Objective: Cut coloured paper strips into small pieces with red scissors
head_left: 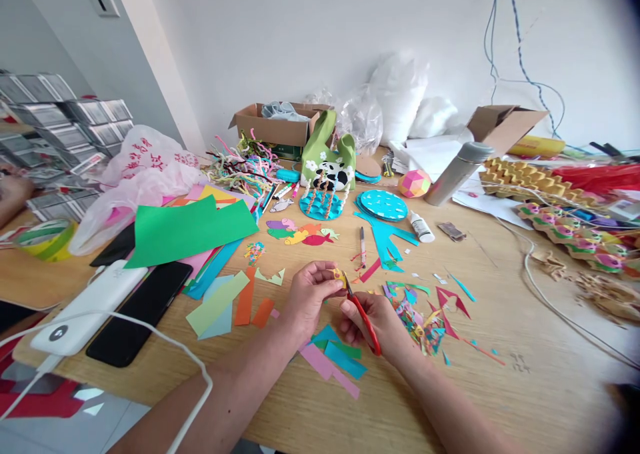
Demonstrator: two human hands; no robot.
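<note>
Between the thumb and fingers of my left hand (313, 299) is a small piece of yellow paper (341, 278). My right hand (373, 317) grips red-handled scissors (367, 324), whose blades meet the edge of that yellow piece. Below both hands lie pink strips (325, 367) and blue strips (346, 361) of paper. A heap of colored paper scraps (423, 321) spreads to the right of my right hand. Beyond my hands, several paper fish (303, 233) in different colors lie in a group. Left of my left hand are orange paper pieces (245, 297).
Green paper sheets (195, 231), a black phone (140, 314) and a white power bank (90, 307) with a cable lie at left. Farther back stand a panda bag (327, 154), a cardboard box (275, 124) and a grey bottle (457, 174). Egg cartons (535, 181) are at right.
</note>
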